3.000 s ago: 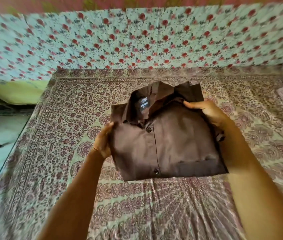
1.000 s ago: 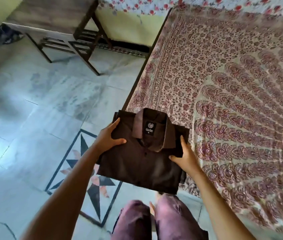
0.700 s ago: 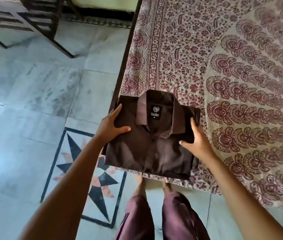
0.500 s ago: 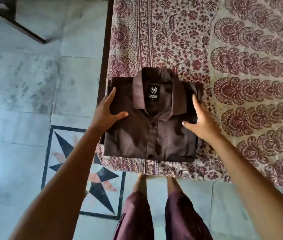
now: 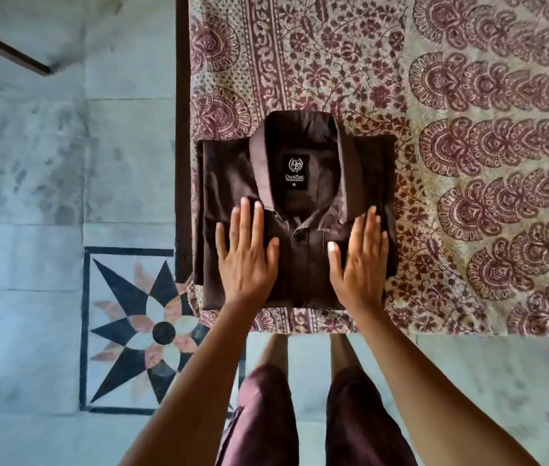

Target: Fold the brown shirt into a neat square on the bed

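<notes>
Your left hand [image 5: 246, 253] and right hand [image 5: 358, 260] lie flat, fingers spread, pressing the brown shirt [image 5: 300, 210] and gripping nothing. It sits folded square, collar up, at the bed's [image 5: 468, 129] near-left corner; folding looks done, only smoothing left. Beyond: patterned bedsheet [image 5: 488, 203]; left, a tiled floor [image 5: 65, 163].

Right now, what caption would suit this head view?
Both hands, left and right, press flat on the folded brown shirt at the bed's corner.
</notes>
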Motion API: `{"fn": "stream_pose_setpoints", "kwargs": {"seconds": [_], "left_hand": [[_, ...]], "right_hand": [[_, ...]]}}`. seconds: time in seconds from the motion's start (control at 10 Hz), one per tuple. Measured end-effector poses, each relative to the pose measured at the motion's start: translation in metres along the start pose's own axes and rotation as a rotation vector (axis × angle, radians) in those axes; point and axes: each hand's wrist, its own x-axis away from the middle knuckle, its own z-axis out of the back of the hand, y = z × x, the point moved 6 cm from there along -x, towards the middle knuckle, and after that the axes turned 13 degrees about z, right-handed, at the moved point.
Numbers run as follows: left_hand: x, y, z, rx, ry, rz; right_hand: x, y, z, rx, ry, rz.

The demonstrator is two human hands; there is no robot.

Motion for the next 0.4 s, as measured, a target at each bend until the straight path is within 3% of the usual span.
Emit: {"fn": "stream_pose_setpoints", "kwargs": {"seconds": [0.2,0.4], "left_hand": [[-0.013,-0.049,-0.001,-0.159,0.024,-0.014],[-0.004,-0.039,0.034,-0.062,0.004,0.048]], "right_hand": [[0.000,0.012,-0.009,0.047,-0.032,0.088],[0.004,0.008,0.033,-0.215,0.110,0.126]]}}
